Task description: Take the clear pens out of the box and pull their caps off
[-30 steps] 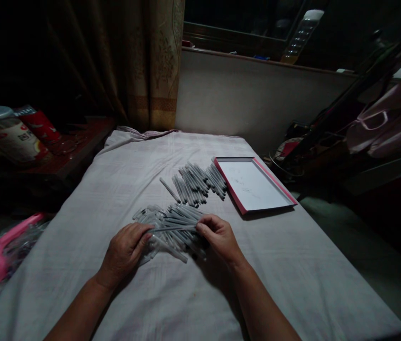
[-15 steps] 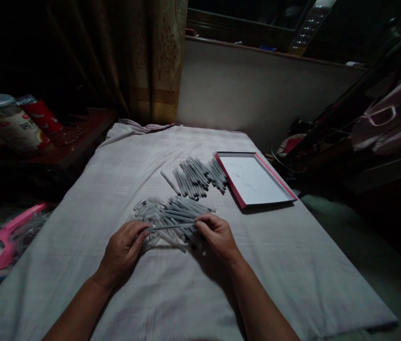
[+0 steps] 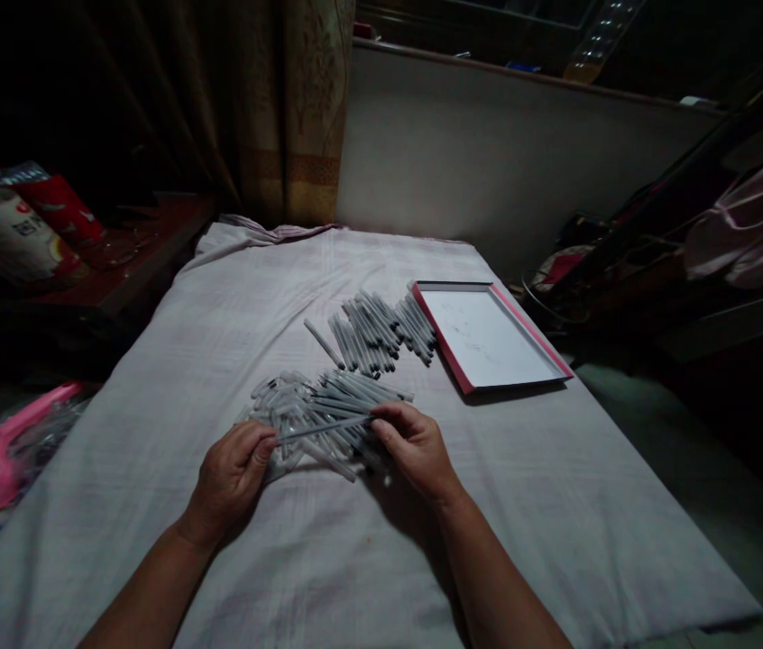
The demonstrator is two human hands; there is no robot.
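A slim grey pen [image 3: 324, 428] is stretched between my two hands, just above a loose pile. My left hand [image 3: 236, 464] pinches its left end between thumb and forefinger. At the other end, the thumb and fingers of my right hand [image 3: 415, 446] are closed on it. Beneath lies the pile, with clear plastic pen caps [image 3: 283, 397] on the left and grey pens [image 3: 354, 389] on the right. Farther back, several capped pens [image 3: 372, 329] rest in rough rows. The fingertips partly hide both ends of the held pen.
A shallow red-edged box lid [image 3: 490, 338] with a white inside lies at the back right of the cloth-covered table [image 3: 206, 361]. Pink scissors [image 3: 9, 451] are off the left edge. Jars [image 3: 9, 225] stand on a dark side table. A curtain [image 3: 310, 117] hangs behind.
My left thumb has curled in more closely over the pen's end. Both hands stay almost in place, and the view has tilted slightly downward.
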